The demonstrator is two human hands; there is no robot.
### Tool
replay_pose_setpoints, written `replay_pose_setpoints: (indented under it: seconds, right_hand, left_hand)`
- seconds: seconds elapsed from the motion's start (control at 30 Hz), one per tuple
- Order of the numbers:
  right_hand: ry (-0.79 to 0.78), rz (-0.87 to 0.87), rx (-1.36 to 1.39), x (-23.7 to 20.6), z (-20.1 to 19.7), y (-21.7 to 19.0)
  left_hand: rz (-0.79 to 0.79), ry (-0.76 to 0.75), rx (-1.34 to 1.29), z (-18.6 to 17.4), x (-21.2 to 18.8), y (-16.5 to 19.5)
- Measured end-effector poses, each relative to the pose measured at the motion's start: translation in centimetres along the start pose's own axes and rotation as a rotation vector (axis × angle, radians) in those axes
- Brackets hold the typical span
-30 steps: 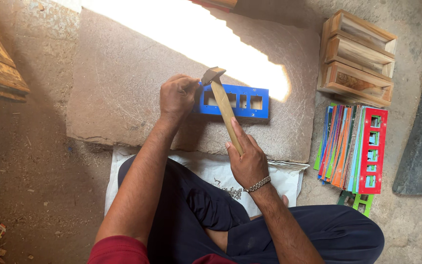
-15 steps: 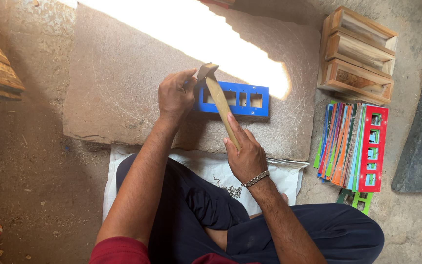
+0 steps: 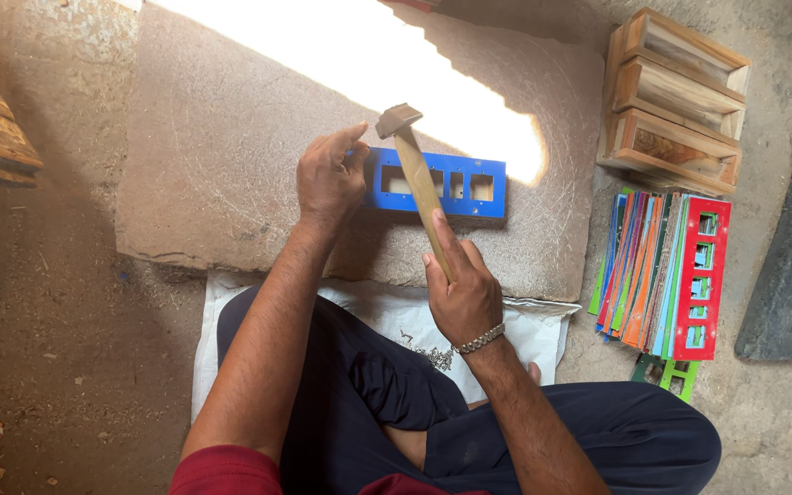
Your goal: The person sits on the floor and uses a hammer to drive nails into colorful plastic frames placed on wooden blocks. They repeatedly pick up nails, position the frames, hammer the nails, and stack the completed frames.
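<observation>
**Hammer raised over a blue cut-out panel on a stone slab**

The right hand [image 3: 462, 295] is clenched around the lower end of a hammer [image 3: 419, 183], whose pale wooden handle slants up and away from the knuckles to a dark, wedge-shaped metal head. The head hangs just above the near-left end of a blue panel [image 3: 440, 183], apart from it, a hold that seems suited to a short, controlled strike.

The left hand [image 3: 330, 179] sits just left of the hammer head, fingers curled and pinched at the panel's left edge, apparently pinning it or steadying something small there; what lies under the fingertips is hidden. The panel is a flat, glossy rectangle pierced by several square and oblong openings, lying flat on a rough, grainy stone slab [image 3: 231, 137], which gives a hard backing.

Well to the right of the right hand, a stack of like panels [image 3: 662, 275] in red, green, orange and blue leans edge-on, within reach. Beyond it stand unpainted wooden boxes [image 3: 675, 92] with visible grain. A white sack [image 3: 387, 316] is spread under the seated legs.
</observation>
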State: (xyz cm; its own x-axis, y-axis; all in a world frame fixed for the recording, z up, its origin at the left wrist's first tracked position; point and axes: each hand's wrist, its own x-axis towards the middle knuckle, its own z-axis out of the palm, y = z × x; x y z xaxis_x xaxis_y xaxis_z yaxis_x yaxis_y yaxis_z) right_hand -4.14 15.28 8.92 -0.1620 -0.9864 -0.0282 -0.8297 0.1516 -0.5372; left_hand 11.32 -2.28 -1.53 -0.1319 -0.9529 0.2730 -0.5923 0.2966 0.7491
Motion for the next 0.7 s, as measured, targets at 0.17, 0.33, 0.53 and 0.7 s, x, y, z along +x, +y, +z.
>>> replay_pose_setpoints:
  seconds: [0.17, 0.33, 0.53, 0.7]
  right_hand:
    - [-0.056, 0.027, -0.03, 0.1, 0.0, 0.1]
    - [-0.151, 0.262, 0.033, 0.4, -1.7, -1.9]
    - [0.56, -0.288, 0.384, 0.5, -8.7, -3.6]
    - [0.807, -0.348, 0.558, -0.5, -5.1, -4.5]
  left_hand:
    - [0.061, 0.037, -0.011, 0.0, 0.0, -0.1]
    - [0.014, -0.019, -0.105, -0.1, 0.1, -0.5]
    - [-0.102, -0.005, -0.367, -0.3, -0.2, -0.8]
    - [-0.099, 0.035, -0.42, 0.0, -0.3, -0.6]
